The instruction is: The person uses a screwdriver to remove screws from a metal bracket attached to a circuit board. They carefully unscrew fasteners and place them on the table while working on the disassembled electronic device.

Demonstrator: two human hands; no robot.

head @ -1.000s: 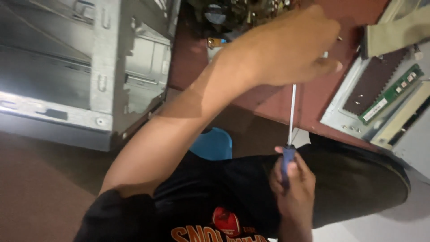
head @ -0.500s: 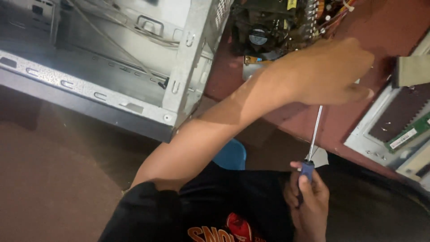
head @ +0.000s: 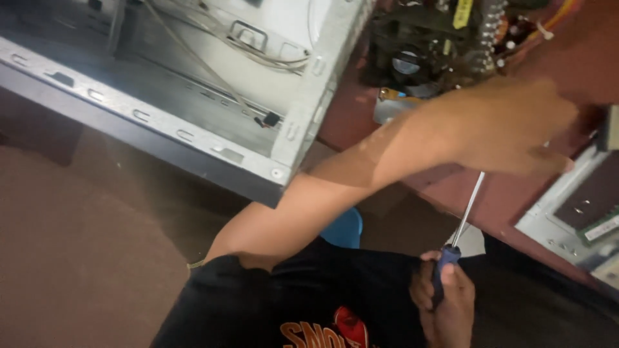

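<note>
Gripping a blue-handled screwdriver at 5 o'clock, our right hand is clenched; our left hand, blurred, fingers indistinct, hovers over the bench.

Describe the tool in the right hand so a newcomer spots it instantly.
Start at the open grey computer case top left, then follow the outstretched left arm to the left hand. Below it, the right hand grips a screwdriver: the only blue-handled tool, thin steel shaft pointing up.

The right hand grips a blue-handled screwdriver close to the body, shaft pointing up. The left hand reaches across the red-brown surface, near a circuit board beside an open grey computer case.
</note>
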